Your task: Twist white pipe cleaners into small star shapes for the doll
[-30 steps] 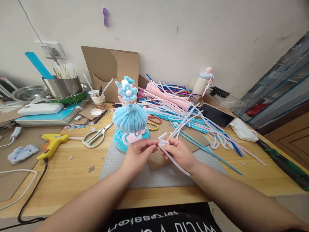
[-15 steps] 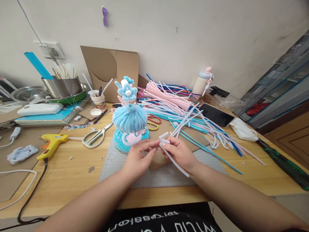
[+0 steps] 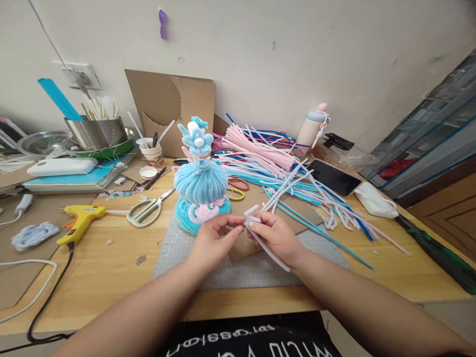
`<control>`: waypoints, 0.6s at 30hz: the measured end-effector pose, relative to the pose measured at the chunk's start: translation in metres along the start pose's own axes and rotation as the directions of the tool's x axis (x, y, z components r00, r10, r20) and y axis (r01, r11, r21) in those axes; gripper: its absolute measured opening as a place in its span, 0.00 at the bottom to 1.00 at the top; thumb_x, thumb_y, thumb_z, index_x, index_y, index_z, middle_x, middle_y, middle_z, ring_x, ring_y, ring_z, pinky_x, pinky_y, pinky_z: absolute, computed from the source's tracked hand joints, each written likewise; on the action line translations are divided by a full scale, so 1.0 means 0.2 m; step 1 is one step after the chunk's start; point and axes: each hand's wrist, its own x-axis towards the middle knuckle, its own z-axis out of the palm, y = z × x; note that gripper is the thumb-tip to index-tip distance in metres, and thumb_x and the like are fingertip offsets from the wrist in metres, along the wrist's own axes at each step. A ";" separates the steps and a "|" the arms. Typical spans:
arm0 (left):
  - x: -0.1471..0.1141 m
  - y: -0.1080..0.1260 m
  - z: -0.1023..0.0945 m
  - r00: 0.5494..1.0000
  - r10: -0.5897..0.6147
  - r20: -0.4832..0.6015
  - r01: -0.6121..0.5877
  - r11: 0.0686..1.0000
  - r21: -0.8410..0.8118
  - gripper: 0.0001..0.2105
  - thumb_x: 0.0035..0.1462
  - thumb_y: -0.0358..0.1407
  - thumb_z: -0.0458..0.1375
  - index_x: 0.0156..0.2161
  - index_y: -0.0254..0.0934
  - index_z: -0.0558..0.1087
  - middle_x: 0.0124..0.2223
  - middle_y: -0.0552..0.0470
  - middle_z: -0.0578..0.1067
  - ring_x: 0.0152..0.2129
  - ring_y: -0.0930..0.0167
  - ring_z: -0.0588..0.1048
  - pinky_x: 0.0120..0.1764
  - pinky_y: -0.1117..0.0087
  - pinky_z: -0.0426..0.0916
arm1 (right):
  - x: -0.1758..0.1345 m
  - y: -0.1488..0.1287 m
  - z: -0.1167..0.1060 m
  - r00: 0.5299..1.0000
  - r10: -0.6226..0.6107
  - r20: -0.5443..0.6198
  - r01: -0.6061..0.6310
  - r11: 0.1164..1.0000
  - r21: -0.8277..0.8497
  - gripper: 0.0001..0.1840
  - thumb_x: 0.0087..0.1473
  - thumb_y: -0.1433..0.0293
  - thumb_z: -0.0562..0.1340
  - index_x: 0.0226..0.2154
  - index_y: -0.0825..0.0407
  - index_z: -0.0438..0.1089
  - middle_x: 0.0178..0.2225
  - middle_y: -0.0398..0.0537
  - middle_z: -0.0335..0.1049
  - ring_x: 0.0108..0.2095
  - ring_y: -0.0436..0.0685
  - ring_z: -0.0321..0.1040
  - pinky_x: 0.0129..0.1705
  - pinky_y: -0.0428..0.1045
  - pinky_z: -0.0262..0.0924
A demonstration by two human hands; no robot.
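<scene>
White pipe cleaners point(image 3: 268, 252) are pinched in my right hand point(image 3: 277, 233), one long end hanging down toward the front and short bent ends sticking up at the fingertips. My left hand point(image 3: 217, 240) meets them from the left, thumb and fingers closed at the bent part; exactly what lies between its fingertips is too small to make out. Just behind my left hand stands a blue pipe-cleaner figure point(image 3: 201, 181) with a pleated round body, flowers on top and a blue and pink base. Under both hands lie a grey cutting mat point(image 3: 171, 263) and a cardboard piece point(image 3: 241, 250).
Heaped pipe cleaners point(image 3: 260, 148) in pink, white and blue spread behind my right hand. Scissors point(image 3: 148, 210) and a yellow glue gun point(image 3: 82, 220) with its cord lie left. A phone point(image 3: 333, 177), a bottle point(image 3: 310, 131) and a green-black handled tool point(image 3: 439, 255) are on the right.
My left fingertips have shifted slightly at the bent pipe cleaner. The long hanging end has swung a little to the left. Everything else stays in place.
</scene>
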 end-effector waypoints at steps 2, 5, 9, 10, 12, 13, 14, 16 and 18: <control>0.01 -0.02 0.01 0.995 -0.097 0.016 0.098 0.984 -0.146 0.09 0.49 0.36 0.62 0.36 0.35 0.72 0.33 0.50 0.76 0.31 0.70 0.74 0.31 0.72 0.67 | 0.00 0.01 0.00 0.999 -0.032 0.008 0.032 0.999 -0.026 0.15 0.49 0.60 0.64 0.24 0.53 0.64 0.20 0.39 0.63 0.21 0.47 0.55 0.24 0.45 0.48; 0.02 -0.04 0.02 0.983 -0.159 0.092 0.176 0.963 -0.205 0.11 0.47 0.40 0.63 0.32 0.34 0.70 0.30 0.52 0.74 0.28 0.72 0.71 0.29 0.74 0.65 | -0.01 0.01 0.01 0.997 -0.076 0.016 0.078 0.990 -0.115 0.15 0.50 0.59 0.63 0.24 0.53 0.65 0.20 0.38 0.60 0.22 0.47 0.53 0.25 0.45 0.48; 0.02 -0.04 0.01 0.974 -0.173 0.149 0.201 0.959 -0.198 0.11 0.48 0.40 0.63 0.29 0.33 0.70 0.27 0.55 0.71 0.23 0.76 0.67 0.29 0.75 0.61 | -0.01 -0.01 0.03 0.993 -0.110 0.048 0.118 0.966 -0.228 0.15 0.50 0.58 0.63 0.25 0.53 0.67 0.22 0.41 0.61 0.24 0.49 0.56 0.27 0.45 0.51; 0.02 -0.03 0.00 0.969 -0.186 0.161 0.217 0.954 -0.209 0.11 0.48 0.40 0.63 0.29 0.33 0.70 0.26 0.56 0.71 0.22 0.77 0.66 0.29 0.75 0.61 | -0.01 -0.02 0.03 0.991 -0.121 0.054 0.130 0.962 -0.240 0.14 0.50 0.59 0.62 0.26 0.53 0.68 0.23 0.41 0.63 0.25 0.50 0.57 0.28 0.46 0.52; 0.02 -0.02 -0.01 0.956 -0.226 0.188 0.267 0.935 -0.232 0.11 0.47 0.39 0.63 0.28 0.33 0.70 0.25 0.57 0.70 0.22 0.78 0.66 0.29 0.75 0.60 | -0.01 -0.03 0.03 0.989 -0.136 0.061 0.147 0.960 -0.237 0.13 0.50 0.59 0.62 0.26 0.53 0.68 0.23 0.42 0.64 0.26 0.50 0.59 0.29 0.46 0.54; 0.02 -0.01 -0.01 0.948 -0.247 0.201 0.293 0.925 -0.243 0.11 0.47 0.39 0.63 0.27 0.33 0.70 0.25 0.57 0.70 0.21 0.78 0.66 0.29 0.75 0.60 | -0.01 -0.03 0.02 0.988 -0.137 0.066 0.149 0.962 -0.228 0.13 0.51 0.60 0.62 0.25 0.53 0.67 0.23 0.41 0.63 0.25 0.50 0.59 0.28 0.46 0.54; 0.02 -0.01 -0.01 0.941 -0.264 0.211 0.313 0.916 -0.251 0.11 0.47 0.39 0.63 0.27 0.33 0.69 0.25 0.56 0.71 0.21 0.78 0.66 0.29 0.75 0.60 | -0.01 -0.03 0.02 0.988 -0.134 0.073 0.147 0.964 -0.221 0.13 0.51 0.60 0.62 0.24 0.52 0.66 0.22 0.41 0.63 0.24 0.50 0.59 0.28 0.46 0.53; 0.02 0.00 -0.01 0.936 -0.272 0.225 0.327 0.907 -0.264 0.11 0.47 0.39 0.63 0.27 0.34 0.68 0.26 0.55 0.72 0.22 0.77 0.67 0.28 0.75 0.59 | -0.01 -0.02 0.01 0.988 -0.125 0.091 0.142 0.967 -0.212 0.13 0.52 0.61 0.61 0.23 0.53 0.66 0.22 0.41 0.64 0.23 0.49 0.58 0.27 0.46 0.53; 0.02 0.00 0.00 0.941 -0.255 0.224 0.309 0.915 -0.258 0.10 0.48 0.38 0.62 0.27 0.35 0.67 0.24 0.56 0.71 0.21 0.77 0.67 0.27 0.75 0.59 | -0.01 -0.02 0.01 0.988 -0.121 0.098 0.140 0.965 -0.223 0.13 0.52 0.62 0.61 0.23 0.53 0.66 0.22 0.42 0.66 0.22 0.48 0.58 0.26 0.46 0.53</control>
